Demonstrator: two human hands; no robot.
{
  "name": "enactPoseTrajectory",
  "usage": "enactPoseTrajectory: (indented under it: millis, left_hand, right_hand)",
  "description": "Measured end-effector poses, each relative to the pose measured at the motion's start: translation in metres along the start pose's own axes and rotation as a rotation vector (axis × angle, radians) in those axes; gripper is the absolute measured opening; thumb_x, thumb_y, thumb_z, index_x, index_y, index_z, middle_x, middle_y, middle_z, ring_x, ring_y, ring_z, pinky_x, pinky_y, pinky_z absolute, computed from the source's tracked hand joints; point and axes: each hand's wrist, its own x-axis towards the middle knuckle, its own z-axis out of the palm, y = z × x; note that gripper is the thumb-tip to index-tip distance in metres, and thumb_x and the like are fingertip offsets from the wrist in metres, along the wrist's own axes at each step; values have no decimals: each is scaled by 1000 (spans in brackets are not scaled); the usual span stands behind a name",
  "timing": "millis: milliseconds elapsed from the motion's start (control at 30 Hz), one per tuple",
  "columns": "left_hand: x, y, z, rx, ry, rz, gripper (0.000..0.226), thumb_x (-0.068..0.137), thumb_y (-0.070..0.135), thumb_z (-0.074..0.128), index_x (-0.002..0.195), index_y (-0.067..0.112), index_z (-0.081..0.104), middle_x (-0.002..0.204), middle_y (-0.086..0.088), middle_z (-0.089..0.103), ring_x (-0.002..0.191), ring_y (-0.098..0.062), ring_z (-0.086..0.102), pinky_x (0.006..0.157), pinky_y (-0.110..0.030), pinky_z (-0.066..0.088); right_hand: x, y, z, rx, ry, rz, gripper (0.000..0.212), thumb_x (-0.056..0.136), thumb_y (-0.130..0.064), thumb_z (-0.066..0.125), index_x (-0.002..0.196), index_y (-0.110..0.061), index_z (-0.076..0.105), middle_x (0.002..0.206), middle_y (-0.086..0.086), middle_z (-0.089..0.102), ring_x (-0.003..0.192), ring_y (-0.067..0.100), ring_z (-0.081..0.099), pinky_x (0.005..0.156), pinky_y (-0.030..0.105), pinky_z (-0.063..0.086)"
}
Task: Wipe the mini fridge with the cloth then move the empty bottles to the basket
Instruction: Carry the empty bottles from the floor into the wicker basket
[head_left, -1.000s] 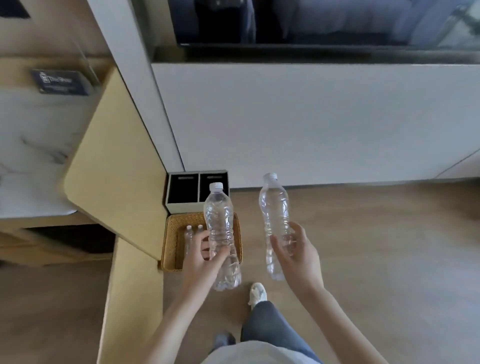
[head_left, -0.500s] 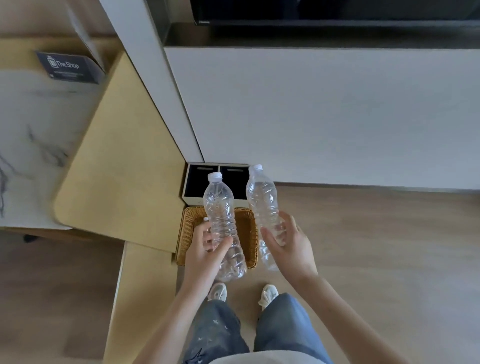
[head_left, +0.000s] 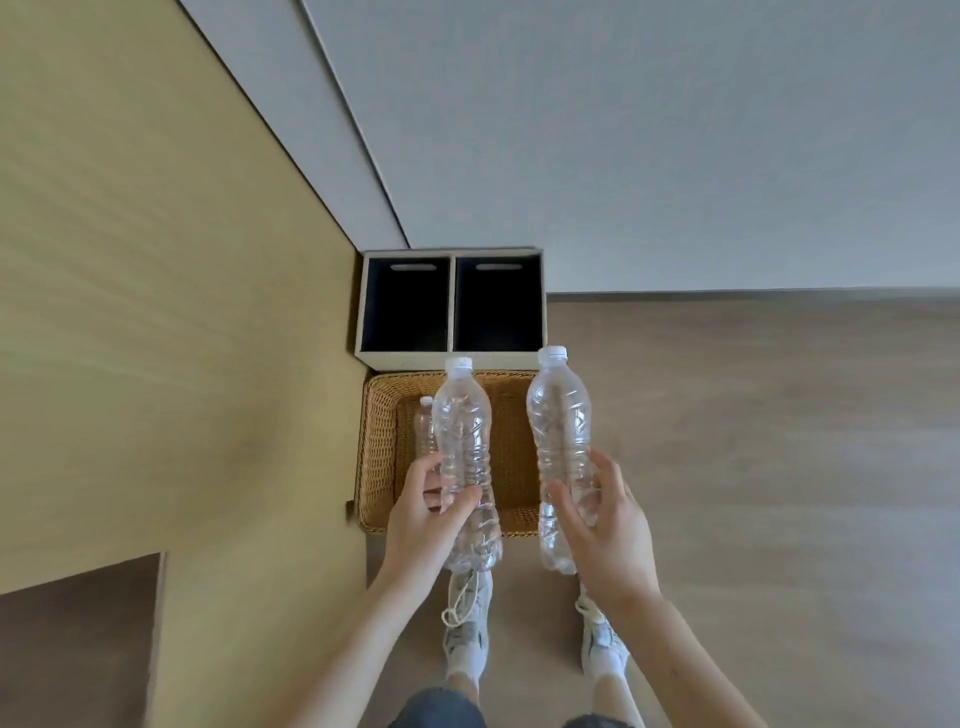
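My left hand (head_left: 423, 517) grips a clear empty bottle (head_left: 462, 441) with a white cap, held upright above the wicker basket (head_left: 378, 441) on the floor. My right hand (head_left: 605, 525) holds a second clear empty bottle (head_left: 558, 415) over the basket's right edge. Inside the basket lies another small bottle (head_left: 426, 426), mostly hidden behind the left bottle. The mini fridge and the cloth are out of view.
A box with two dark compartments (head_left: 451, 306) stands against the white wall (head_left: 649, 145) just behind the basket. A tan cabinet panel (head_left: 156, 312) fills the left side. My feet in white shoes (head_left: 467, 613) stand on the wooden floor (head_left: 779, 467) right before the basket.
I have stepped closer and the view has tilted down, so the basket now lies directly below both bottles. Both hands keep their grip and have drawn nearer over the basket.
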Motion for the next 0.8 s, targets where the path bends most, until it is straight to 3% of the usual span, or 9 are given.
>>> enactPoseTrajectory:
  millis: [133, 333, 433, 533, 667, 800]
  left_hand:
    - [86, -79, 32, -43, 8, -92, 47, 83, 39, 75, 120, 42, 48, 116, 12, 59, 98, 2, 57, 61, -3, 43]
    - [204, -202, 82, -65, -22, -134, 61, 83, 42, 74, 137, 32, 48, 121, 7, 58, 102, -2, 56, 71, -18, 42]
    - [247, -255, 104, -33, -32, -122, 65, 85, 41, 72, 142, 28, 45, 118, 8, 57, 99, 0, 57, 68, -15, 42]
    - [285, -294, 127, -7, -33, -108, 67, 85, 40, 73, 144, 27, 44, 120, 8, 59, 96, 1, 60, 74, -17, 51]
    - [318, -324, 152, -1, -30, -89, 68, 86, 36, 73, 145, 21, 43, 109, 17, 60, 88, 14, 59, 67, -3, 46]
    - [338, -339, 171, 48, 13, -63, 71, 87, 41, 72, 147, 22, 41, 121, 10, 62, 108, -7, 60, 93, -30, 53]
  right_hand:
    - [56, 70, 86, -96, -74, 21, 57, 93, -54, 55, 142, -29, 39, 128, -4, 61, 111, 17, 60, 88, 32, 51]
    - [145, 173, 209, -163, -112, 69, 67, 89, -66, 47, 145, -31, 32, 113, -8, 61, 91, 9, 62, 76, 34, 56]
    - [181, 219, 259, -177, -101, 66, 67, 90, -63, 48, 145, -28, 34, 111, -7, 61, 90, 10, 62, 74, 37, 58]
    - [212, 258, 296, -218, -100, 85, 66, 94, -57, 50, 146, -21, 34, 115, -1, 64, 92, 15, 64, 77, 39, 58]
    - [237, 295, 324, -243, -120, 122, 67, 97, -52, 50, 150, -15, 29, 115, 7, 66, 93, 21, 67, 77, 42, 60]
    - [248, 316, 334, -253, -102, 88, 62, 97, -50, 51, 147, -18, 32, 115, 4, 64, 93, 19, 67, 79, 44, 60]
